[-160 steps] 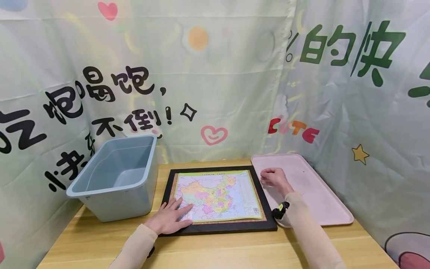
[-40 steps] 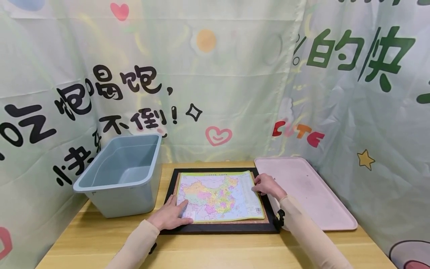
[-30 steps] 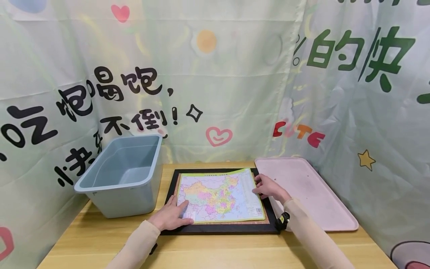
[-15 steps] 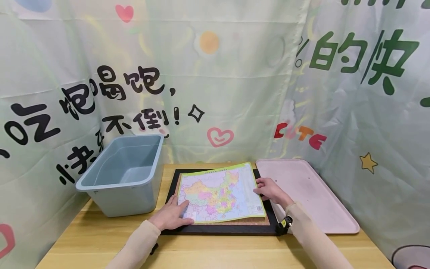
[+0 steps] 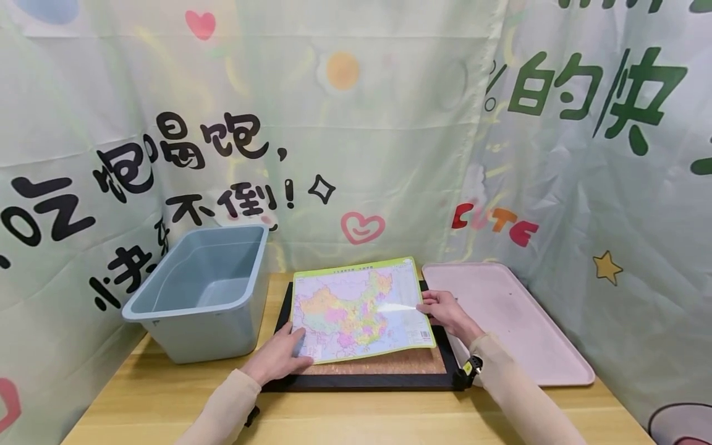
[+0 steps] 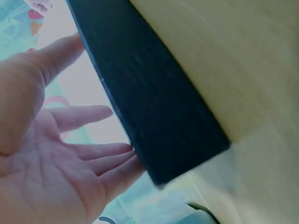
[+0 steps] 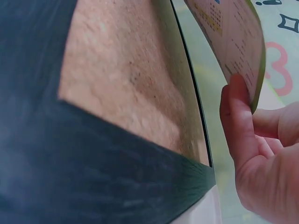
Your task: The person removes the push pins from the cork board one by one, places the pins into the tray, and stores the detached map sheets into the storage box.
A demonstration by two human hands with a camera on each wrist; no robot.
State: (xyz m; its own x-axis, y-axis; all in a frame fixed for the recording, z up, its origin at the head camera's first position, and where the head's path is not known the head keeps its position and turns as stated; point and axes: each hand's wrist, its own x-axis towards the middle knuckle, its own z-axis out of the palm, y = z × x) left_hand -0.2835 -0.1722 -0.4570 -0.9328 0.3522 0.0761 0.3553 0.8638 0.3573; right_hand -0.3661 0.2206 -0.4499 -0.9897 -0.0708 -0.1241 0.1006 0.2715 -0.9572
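Map (image 5: pixel 345 318) raised from frame (image 5: pixel 361 383), pinched by right hand (image 5: pixel 449 314) at three o'clock. Left hand (image 5: pixel 275 355): fingers extended at eight o'clock.

Two hands (image 5: pixel 275 357) (image 5: pixel 447 314), one map (image 5: pixel 350 315), one frame (image 5: pixel 367 382), one table (image 5: pixel 356 423), one bin (image 5: pixel 211 337) at nine o'clock, one tray (image 5: pixel 517 327) at three.

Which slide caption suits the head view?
Right hand pinching one edge, left hand at the other, a map tilts above a black-framed corkboard.

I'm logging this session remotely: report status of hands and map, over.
Right hand pinches China map; left hand at its left edge. Its right side held off cork board. No obstruction seen.
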